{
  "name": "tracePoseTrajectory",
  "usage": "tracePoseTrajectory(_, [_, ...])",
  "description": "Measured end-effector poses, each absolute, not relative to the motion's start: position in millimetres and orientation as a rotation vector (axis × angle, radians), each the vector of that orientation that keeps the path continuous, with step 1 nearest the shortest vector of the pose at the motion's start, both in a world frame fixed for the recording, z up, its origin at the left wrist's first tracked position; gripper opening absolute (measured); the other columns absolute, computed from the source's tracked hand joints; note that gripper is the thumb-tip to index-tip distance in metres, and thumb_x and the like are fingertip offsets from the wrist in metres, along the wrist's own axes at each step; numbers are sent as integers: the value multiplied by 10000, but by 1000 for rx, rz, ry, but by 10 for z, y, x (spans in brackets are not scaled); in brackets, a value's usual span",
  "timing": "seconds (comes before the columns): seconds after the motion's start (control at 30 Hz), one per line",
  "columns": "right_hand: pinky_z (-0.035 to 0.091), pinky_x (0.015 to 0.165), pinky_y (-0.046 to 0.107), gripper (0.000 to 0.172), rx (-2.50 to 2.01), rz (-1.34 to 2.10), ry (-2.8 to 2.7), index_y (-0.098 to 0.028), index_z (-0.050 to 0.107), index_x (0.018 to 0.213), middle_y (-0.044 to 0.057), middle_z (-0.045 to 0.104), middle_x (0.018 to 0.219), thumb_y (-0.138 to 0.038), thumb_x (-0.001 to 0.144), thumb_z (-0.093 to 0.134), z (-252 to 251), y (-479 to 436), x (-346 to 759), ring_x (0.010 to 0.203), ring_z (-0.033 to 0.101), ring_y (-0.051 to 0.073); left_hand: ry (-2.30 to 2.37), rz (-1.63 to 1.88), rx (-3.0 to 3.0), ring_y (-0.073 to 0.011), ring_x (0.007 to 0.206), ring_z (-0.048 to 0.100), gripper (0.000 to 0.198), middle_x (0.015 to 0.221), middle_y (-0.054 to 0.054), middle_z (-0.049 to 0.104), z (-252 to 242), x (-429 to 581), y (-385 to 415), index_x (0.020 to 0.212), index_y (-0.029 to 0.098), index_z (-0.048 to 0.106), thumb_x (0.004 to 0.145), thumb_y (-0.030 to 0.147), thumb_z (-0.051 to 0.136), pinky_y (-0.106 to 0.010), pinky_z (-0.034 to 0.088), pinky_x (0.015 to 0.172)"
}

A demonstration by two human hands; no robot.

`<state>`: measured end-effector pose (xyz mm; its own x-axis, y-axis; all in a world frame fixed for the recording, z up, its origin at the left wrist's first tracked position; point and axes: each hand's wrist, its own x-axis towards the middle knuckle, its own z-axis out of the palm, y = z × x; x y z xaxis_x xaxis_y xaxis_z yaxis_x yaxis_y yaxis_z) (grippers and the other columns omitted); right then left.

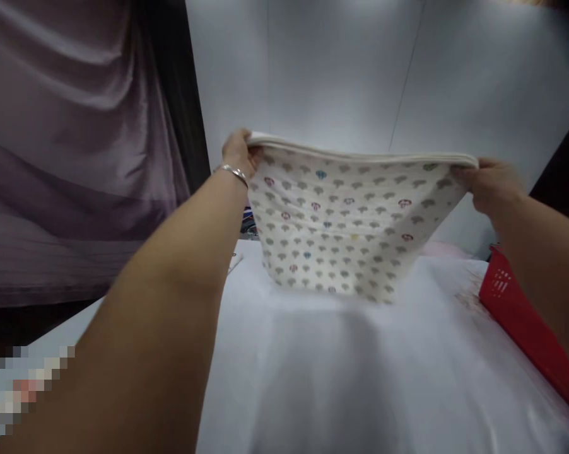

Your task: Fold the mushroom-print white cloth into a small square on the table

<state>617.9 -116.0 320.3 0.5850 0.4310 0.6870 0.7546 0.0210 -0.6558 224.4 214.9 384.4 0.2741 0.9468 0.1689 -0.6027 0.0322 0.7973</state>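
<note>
A white cloth [334, 221] printed with grey, red and blue mushroom-like shapes hangs stretched in the air between my hands. My left hand [240, 153] grips its upper left corner; a silver bangle circles that wrist. At the upper right corner, my right hand [495, 183] is closed on the cloth and slightly blurred. The top edge looks folded, with more than one layer. Below, the lower edge hangs just over the white table [313, 353], where a shadow falls.
A red perforated basket [525, 315] stands on the table's right side. Pinkish fabric [71, 145] drapes at the left, and pale wall panels [332, 69] rise behind. Small dark and blue items [249, 222] show partly behind my left wrist.
</note>
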Motion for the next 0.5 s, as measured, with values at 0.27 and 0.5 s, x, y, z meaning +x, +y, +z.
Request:
tracePoseTrajectory(0.27, [504, 1034, 513, 279, -1745, -212, -993, -224, 715, 986, 81, 757, 967, -456, 831, 723, 2238, -1458, 5921, 1023, 678, 282, 361, 1216, 1145, -81, 864, 664, 143, 759, 60, 693, 3116, 1564, 2037, 840, 195, 637, 939, 139, 549, -227, 557, 847])
tracePoseTrajectory(0.5, [580, 951, 488, 217, -1926, 47, -1307, -274, 749, 802, 92, 789, 974, -381, 696, 592, 67, -1753, 5208, 981, 728, 351, 963, 825, 855, -199, 794, 705, 154, 780, -49, 705, 527, 924, 1376, 864, 196, 611, 779, 81, 667, -286, 618, 680])
